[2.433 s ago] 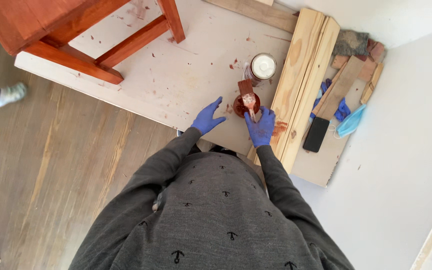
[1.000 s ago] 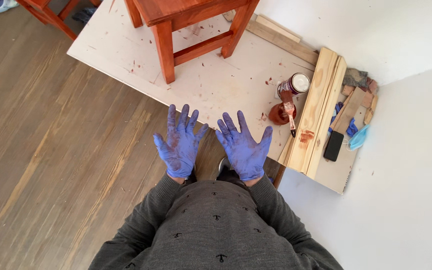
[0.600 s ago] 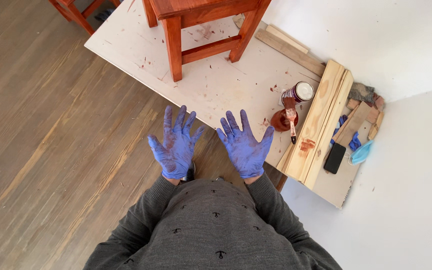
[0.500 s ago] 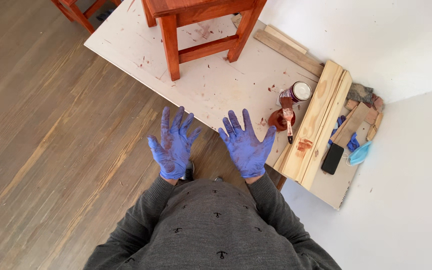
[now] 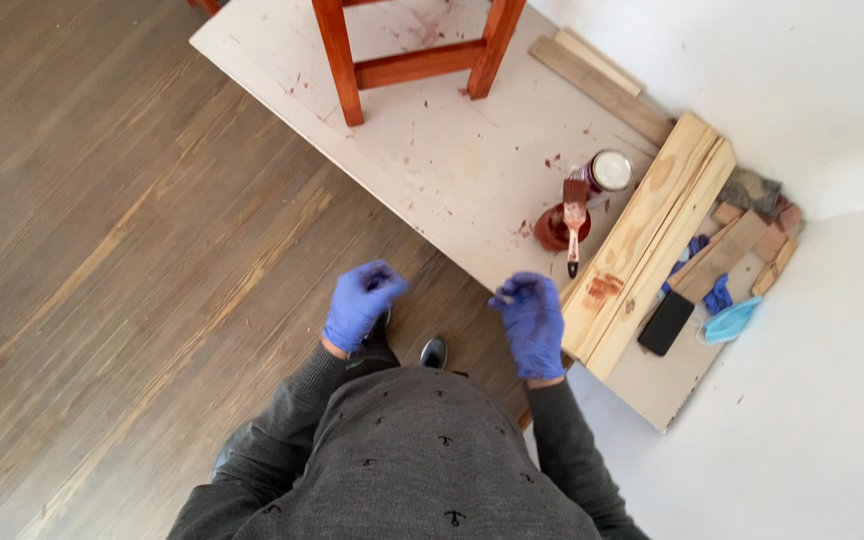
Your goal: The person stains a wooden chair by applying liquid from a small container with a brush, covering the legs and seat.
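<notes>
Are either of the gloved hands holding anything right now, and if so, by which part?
Nothing is held. The left hand and right hand, both in blue gloves, hang loosely curled and empty above the wooden floor. The red-stained paintbrush rests untouched across the small round stain-can lid.

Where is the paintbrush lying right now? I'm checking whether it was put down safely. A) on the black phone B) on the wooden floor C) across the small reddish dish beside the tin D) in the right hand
C: the paintbrush rests across the small reddish dish next to the tin on the white board; both gloved hands hold nothing.
</notes>
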